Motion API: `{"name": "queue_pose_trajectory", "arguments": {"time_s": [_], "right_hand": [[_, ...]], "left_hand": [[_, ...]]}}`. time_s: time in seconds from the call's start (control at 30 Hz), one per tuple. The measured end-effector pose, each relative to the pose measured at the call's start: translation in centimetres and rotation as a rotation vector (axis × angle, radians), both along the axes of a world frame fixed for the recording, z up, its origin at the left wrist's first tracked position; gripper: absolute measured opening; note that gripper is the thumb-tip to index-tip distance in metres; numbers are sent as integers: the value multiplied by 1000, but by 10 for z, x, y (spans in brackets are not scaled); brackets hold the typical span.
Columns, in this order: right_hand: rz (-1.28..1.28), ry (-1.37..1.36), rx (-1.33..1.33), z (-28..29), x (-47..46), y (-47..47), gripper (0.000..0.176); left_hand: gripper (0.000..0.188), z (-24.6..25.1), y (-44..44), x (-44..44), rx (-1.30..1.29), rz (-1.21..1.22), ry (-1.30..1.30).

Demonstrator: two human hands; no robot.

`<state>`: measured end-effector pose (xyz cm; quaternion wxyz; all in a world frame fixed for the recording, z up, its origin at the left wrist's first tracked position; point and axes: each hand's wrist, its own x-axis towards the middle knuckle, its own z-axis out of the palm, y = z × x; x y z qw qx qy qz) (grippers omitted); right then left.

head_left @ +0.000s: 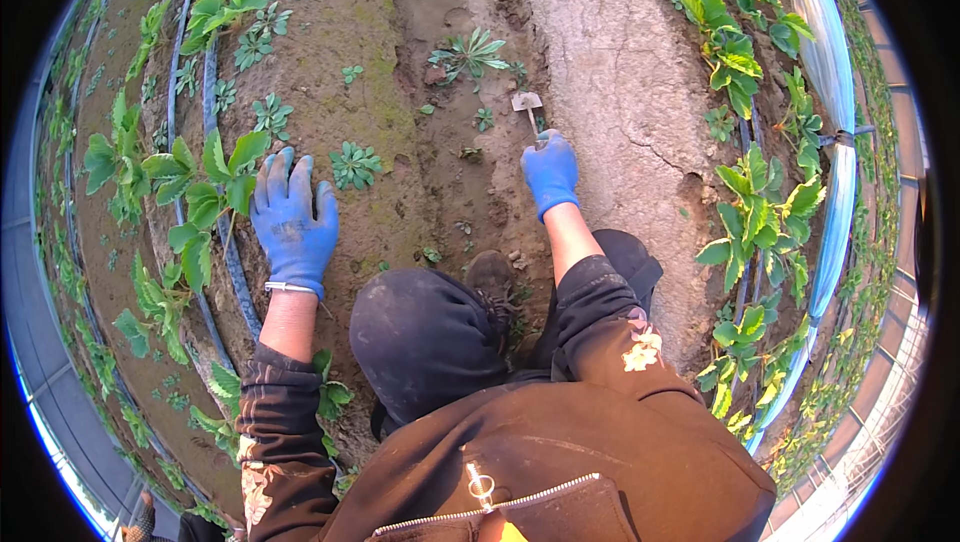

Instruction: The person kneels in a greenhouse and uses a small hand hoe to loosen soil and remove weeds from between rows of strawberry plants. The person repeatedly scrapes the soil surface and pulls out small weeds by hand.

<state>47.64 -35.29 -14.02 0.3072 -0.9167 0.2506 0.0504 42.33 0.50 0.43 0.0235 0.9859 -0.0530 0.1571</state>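
My right hand (551,171), in a blue work glove, grips the handle of a small hand hoe (528,102). Its flat metal blade points away from me over the furrow, close to a small weed (484,119). A larger rosette weed (471,54) grows just beyond the blade. My left hand (294,216), also in a blue glove and soiled at the fingers, lies spread on the bed's side with nothing in it. Strawberry plant leaves (210,182) stand right beside its fingers. To its right sits another rosette weed (355,165).
Black drip lines (211,84) run along the left bed among strawberry plants. On the right, more strawberry plants (757,216) border a gathered plastic film (832,219). Pale cracked soil (622,54) slopes beside the furrow. Another person's gloved hand (141,519) shows at lower left.
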Motion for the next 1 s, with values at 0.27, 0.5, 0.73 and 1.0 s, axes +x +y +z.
{"name": "queue_pose_trajectory", "arguments": {"time_s": [0.27, 0.5, 0.73, 1.0], "right_hand": [[-278, 52, 756, 41, 4, 20, 19], [-200, -19, 363, 8, -13, 3, 19], [156, 25, -100, 12, 7, -1, 24], [-170, 96, 471, 27, -36, 36, 17]], "left_hand": [[42, -2, 3, 1, 1, -14, -25], [42, -5, 3, 1, -11, -15, -30], [41, -3, 5, -2, 6, -5, -27], [41, -6, 5, 0, -15, -14, -31]]}}
